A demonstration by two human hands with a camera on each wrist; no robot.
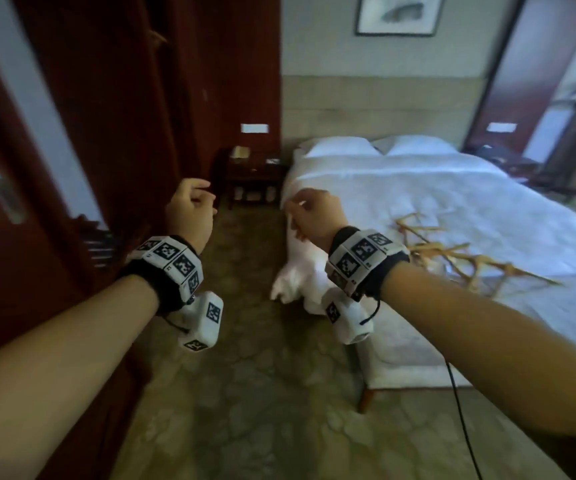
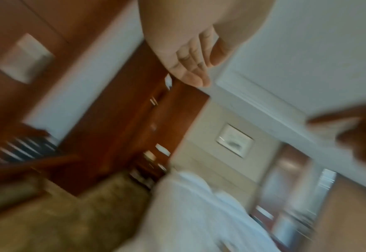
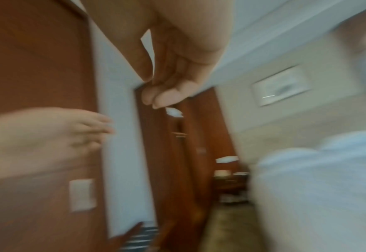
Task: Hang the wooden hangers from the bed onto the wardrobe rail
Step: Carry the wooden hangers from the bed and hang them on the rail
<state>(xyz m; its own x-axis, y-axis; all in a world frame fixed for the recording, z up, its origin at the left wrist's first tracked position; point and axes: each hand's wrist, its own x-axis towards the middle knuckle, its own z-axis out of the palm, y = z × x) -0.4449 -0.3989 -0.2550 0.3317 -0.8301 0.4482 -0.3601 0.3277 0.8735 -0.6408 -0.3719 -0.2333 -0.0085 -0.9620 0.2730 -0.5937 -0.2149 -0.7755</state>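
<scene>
Several wooden hangers [image 1: 459,258] lie in a loose pile on the white bed [image 1: 453,188], near its left side. My right hand [image 1: 309,213] hovers over the bed's left edge, left of the pile, fingers loosely curled and empty; the right wrist view shows the same relaxed right hand [image 3: 167,88]. My left hand [image 1: 193,206] hangs in the air beside the dark red wardrobe [image 1: 113,116], also holding nothing, and the left wrist view shows the left hand [image 2: 190,68] with loosely bent fingers. The wardrobe rail is not visible.
A dark nightstand [image 1: 255,174] stands between wardrobe and bed. Patterned carpet [image 1: 252,393] fills the aisle in front of me. A sliding wardrobe door with a metal pull [image 1: 4,197] is at the left. A black cable [image 1: 463,417] hangs from my right wrist.
</scene>
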